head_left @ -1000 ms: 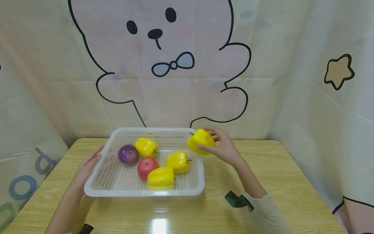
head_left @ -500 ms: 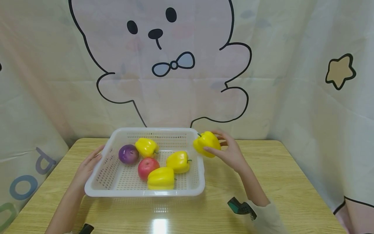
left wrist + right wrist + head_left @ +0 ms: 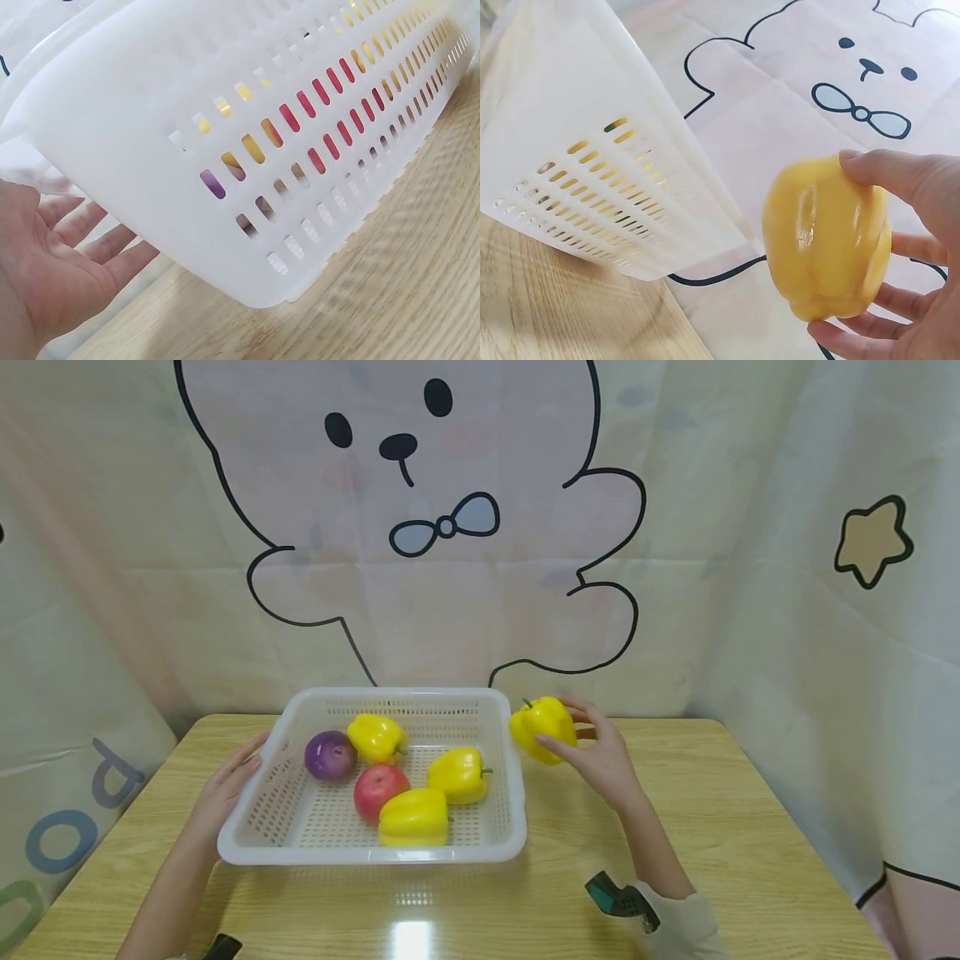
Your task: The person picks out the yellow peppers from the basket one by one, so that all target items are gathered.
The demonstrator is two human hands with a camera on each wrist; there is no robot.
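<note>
My right hand point(image 3: 603, 756) holds a yellow bell pepper point(image 3: 543, 728) between thumb and fingers, just beyond the right rim of a white plastic basket point(image 3: 367, 857). In the right wrist view this pepper point(image 3: 825, 236) hangs beside the basket's slotted wall. My left hand point(image 3: 225, 789) rests against the basket's left side with its fingers extended; in the left wrist view the fingers point(image 3: 112, 244) lie along the end wall under the rim. Inside the basket are a purple round fruit or vegetable point(image 3: 330, 755), a red apple point(image 3: 380, 793) and three yellow bell peppers point(image 3: 412, 817).
The basket stands on a wooden table point(image 3: 675, 793). Behind the table hangs a curtain point(image 3: 480, 610) printed with a cartoon bear, and more printed cloth point(image 3: 795, 635) closes off both sides. A dark device point(image 3: 621, 897) is strapped at the right wrist.
The right hand has carried the yellow bell pepper rightward, from over the basket's right rim to just outside it. The left hand and the basket's contents have stayed put.
</note>
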